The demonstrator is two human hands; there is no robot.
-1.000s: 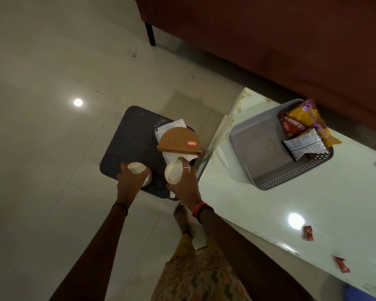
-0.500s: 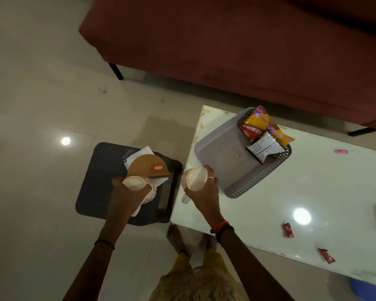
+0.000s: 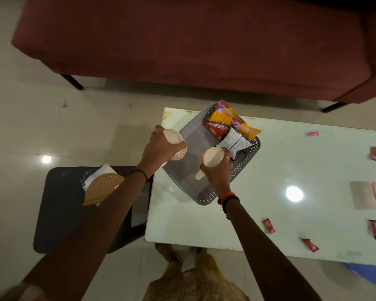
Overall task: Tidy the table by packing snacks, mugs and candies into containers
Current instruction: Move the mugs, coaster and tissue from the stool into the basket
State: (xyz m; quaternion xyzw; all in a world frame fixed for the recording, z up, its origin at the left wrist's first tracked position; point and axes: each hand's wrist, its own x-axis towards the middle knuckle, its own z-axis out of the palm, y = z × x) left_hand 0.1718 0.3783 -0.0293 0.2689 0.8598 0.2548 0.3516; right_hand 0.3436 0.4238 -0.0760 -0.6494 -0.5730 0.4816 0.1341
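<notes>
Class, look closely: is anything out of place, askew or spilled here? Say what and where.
Wrapped candies lie scattered loose across the white table, not in any container. The yellow snack packet sticks out over the grey basket's far rim. Nothing looks spilled.

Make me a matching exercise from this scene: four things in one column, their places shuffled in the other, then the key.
Things
1. snack packets
2. mug in the right hand
3. red candies
4. brown perforated lid

Places
A. on the dark stool
B. loose on the white table
C. at the far end of the grey basket
D. held over the grey basket

Pairs: 1-C, 2-D, 3-B, 4-A
</notes>
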